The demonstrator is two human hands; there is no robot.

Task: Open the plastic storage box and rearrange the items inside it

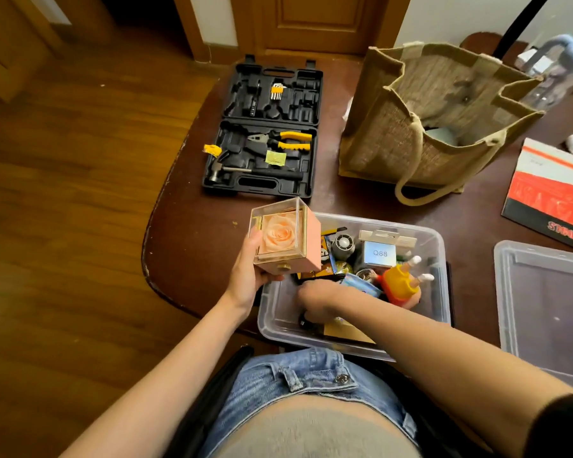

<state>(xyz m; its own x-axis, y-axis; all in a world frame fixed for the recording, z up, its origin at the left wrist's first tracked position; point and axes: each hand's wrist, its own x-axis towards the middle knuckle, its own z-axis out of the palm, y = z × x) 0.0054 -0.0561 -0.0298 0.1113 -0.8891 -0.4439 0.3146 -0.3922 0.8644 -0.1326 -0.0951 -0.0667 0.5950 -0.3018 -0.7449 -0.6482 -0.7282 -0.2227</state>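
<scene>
Lid (549, 312) is off, lying right of the clear storage box (439, 246). Left hand (250, 276) grips the rose display cube (285, 238) from below, fingers curled round its base, held above the box's far-left corner. Right hand (315, 300) is down in the box's near-left part, fingers bent downward; can't tell what it holds. Remaining items crowd the far and right side, so the free floor sits directly near-side of the cube. Left hand is closest to it.
</scene>
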